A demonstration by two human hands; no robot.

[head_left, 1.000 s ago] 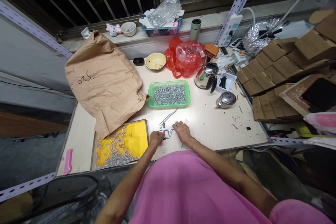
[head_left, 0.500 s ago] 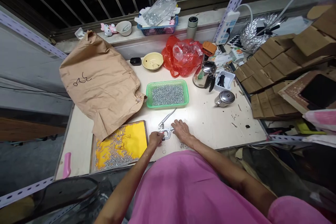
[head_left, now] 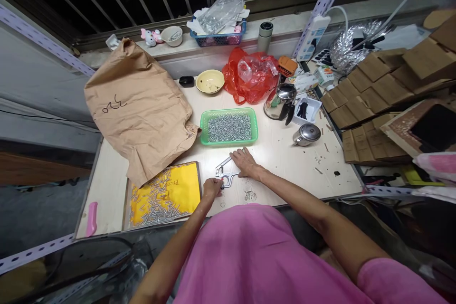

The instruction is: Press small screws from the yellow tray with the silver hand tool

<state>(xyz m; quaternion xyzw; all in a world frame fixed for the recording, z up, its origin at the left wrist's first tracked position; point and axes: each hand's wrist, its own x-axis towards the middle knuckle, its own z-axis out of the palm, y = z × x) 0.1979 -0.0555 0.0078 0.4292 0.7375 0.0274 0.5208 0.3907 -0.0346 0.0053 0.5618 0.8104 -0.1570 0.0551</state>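
Observation:
A metal hand tool [head_left: 226, 180] with two spread handles lies on the table near its front edge. At its left end, my left hand [head_left: 213, 187] has its fingers pinched together; what sits between them is too small to make out. My right hand [head_left: 244, 162] rests around the tool's right side, fingers apart, the fingertips on the upper handle and the thumb by the lower one. Behind the tool stands a green basket [head_left: 204, 128] full of small metal pins. Left of my left hand is a yellow tray [head_left: 188, 185] with scattered metal pins.
A large brown paper bag [head_left: 142, 104] leans at the left. Behind the basket are a cream bowl [head_left: 210, 81] and a red plastic bag [head_left: 245, 76]. A kettle [head_left: 278, 102] and a metal cup [head_left: 307, 134] stand right. Cardboard boxes [head_left: 370, 99] fill the far right.
My right hand has moved up and spread onto the tool's upper handle, which has swung slightly. My left hand stays at the tool's left end. The view has shifted a little.

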